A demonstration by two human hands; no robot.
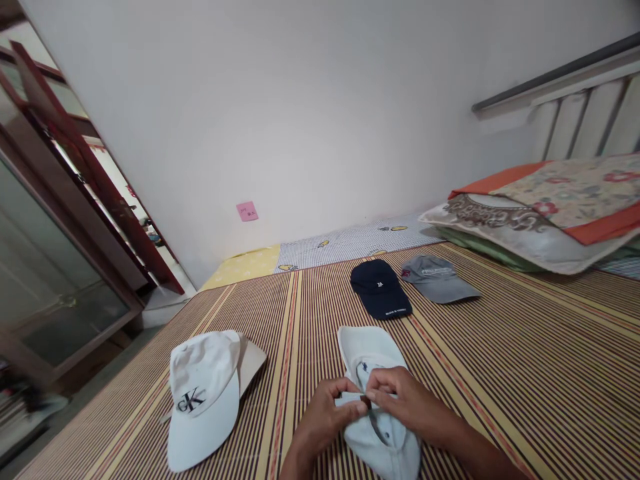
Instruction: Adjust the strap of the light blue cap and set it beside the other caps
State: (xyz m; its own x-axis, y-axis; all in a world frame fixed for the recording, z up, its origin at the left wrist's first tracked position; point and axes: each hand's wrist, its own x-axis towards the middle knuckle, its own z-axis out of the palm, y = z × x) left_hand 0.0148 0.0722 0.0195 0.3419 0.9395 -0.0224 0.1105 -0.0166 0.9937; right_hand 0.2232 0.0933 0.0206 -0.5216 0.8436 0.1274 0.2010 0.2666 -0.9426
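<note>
A pale blue-white baseball cap (373,343) lies in front of me, its brim pointing away and its back strap toward me. My left hand (333,410) pinches one end of the strap between thumb and fingers. On the strap's other end, by a small brown piece, my right hand (397,397) is closed. The two hands nearly meet over the cap's opening and hide part of the strap. Left of them sits a white cap (207,387) with black "CK" lettering, partly over a beige brim (251,362).
Beyond my hands lie a navy cap (380,288) and a grey cap (440,279). All rest on a striped bamboo mat (260,320). Pillows (540,220) are stacked at the right, below a radiator (590,117). A pink note (247,211) is on the wall.
</note>
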